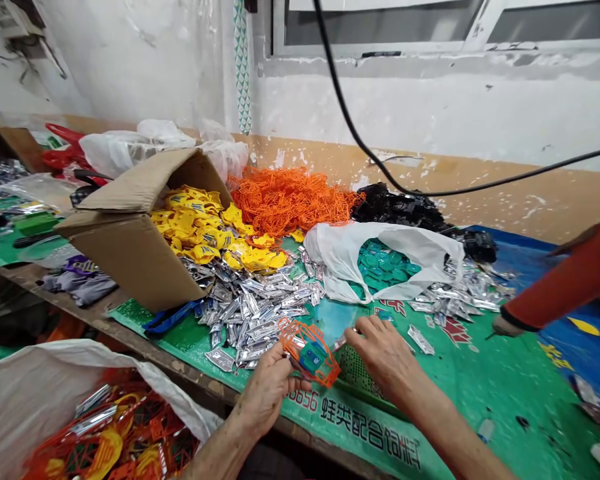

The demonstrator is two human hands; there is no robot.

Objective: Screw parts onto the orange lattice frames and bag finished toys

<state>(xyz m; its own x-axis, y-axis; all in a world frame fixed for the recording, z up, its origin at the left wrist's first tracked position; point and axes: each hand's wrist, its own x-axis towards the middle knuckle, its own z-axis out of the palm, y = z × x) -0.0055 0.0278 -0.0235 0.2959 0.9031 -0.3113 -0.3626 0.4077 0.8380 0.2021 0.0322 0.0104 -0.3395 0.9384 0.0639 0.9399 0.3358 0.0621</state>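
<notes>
Left grip (269,393) holds an orange plastic lattice frame (291,338).

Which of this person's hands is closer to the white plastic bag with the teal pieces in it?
The right hand is nearer, just below the white plastic bag and not touching it. The left hand is farther away, lower down and off to the bag's left.

Small-parts workshop: heaps of orange plastic frames (293,200) and foil packets (245,313) cover the tabletop (505,393) below a flaking plaster wall (405,113).
</notes>
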